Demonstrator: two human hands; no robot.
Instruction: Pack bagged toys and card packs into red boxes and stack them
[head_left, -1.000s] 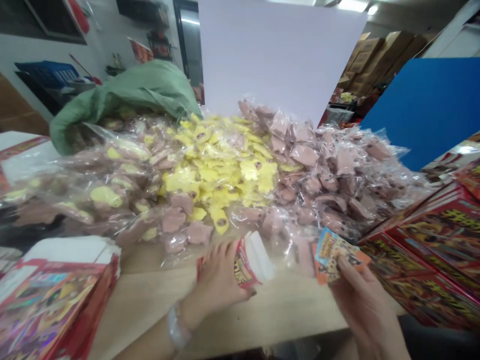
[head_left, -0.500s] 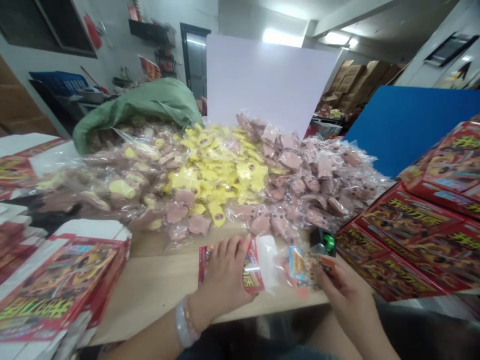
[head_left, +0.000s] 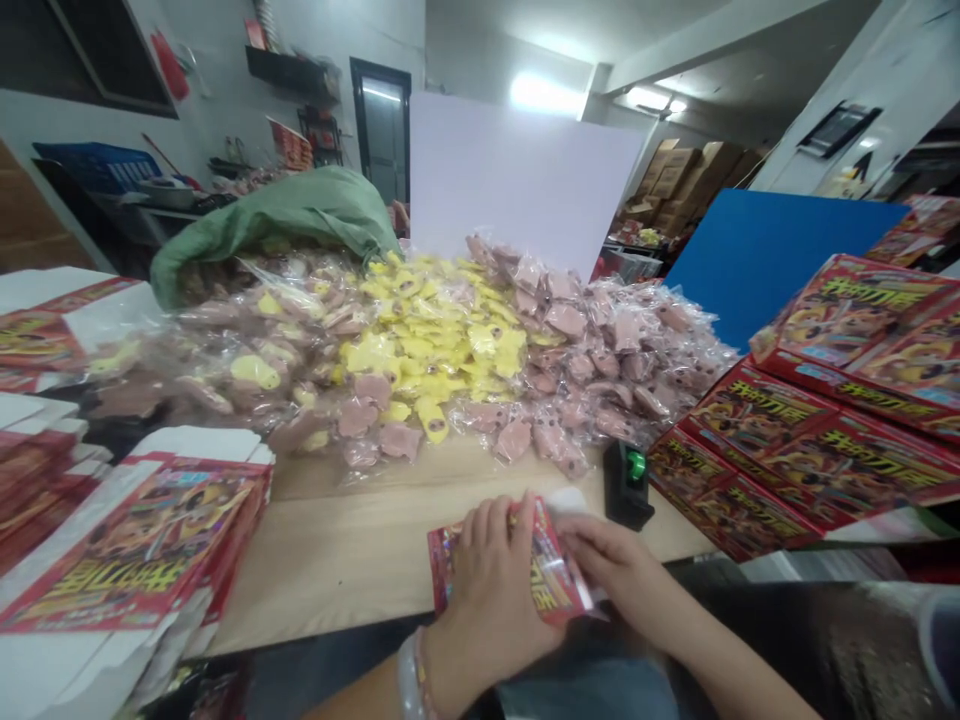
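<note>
My left hand [head_left: 499,570] lies over a small red printed box [head_left: 553,580], its fingers wrapped over the top and the thumb at the near side. The box lies flat by the table's front edge, its open end turned to the right. A white end flap [head_left: 568,500] sticks out there. My right hand [head_left: 611,565] is closed at that open end, fingers pinched. Between hand and box shows a bit of clear plastic packet [head_left: 596,604]; the rest of the packet is hidden. A black tape dispenser [head_left: 626,490] with a green roll stands beyond my right hand.
Bagged pink [head_left: 592,365] and yellow [head_left: 435,330] animal-shaped pieces are heaped across the back, by a green sack [head_left: 285,210]. Flattened red cartons [head_left: 150,550] are stacked at the left. Filled-looking red boxes [head_left: 795,430] are piled at the right, before a blue board [head_left: 765,255].
My right hand has moved left, bringing the clear packet of colourful cards to the box's open end. My left hand and the box have shifted slightly right and nearer; the view has turned a little.
</note>
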